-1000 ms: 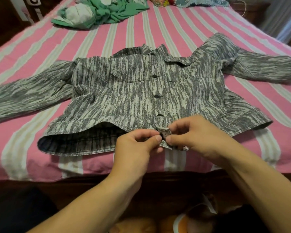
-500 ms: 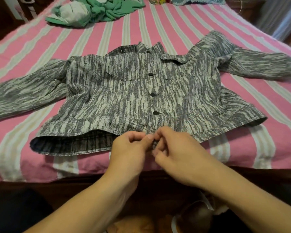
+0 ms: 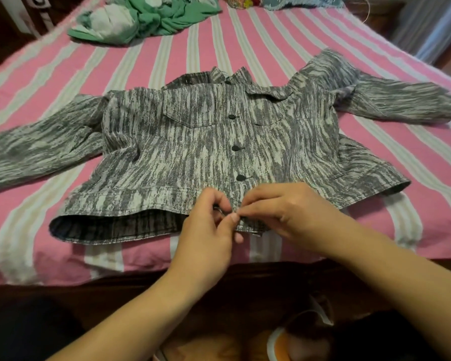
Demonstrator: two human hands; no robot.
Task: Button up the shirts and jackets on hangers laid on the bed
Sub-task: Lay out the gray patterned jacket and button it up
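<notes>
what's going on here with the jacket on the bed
A person is buttoning a grey patterned jacket spread flat on a pink striped bed. The left hand and right hand meet at the bottom hem, pinching the fabric at the lowest fastening. Three dark buttons above them look done up. A green garment lies crumpled at the far end.

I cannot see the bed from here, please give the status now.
Left hand and right hand pinch jacket hem at the placket. Three buttons above closed. Nothing in the way.
</notes>
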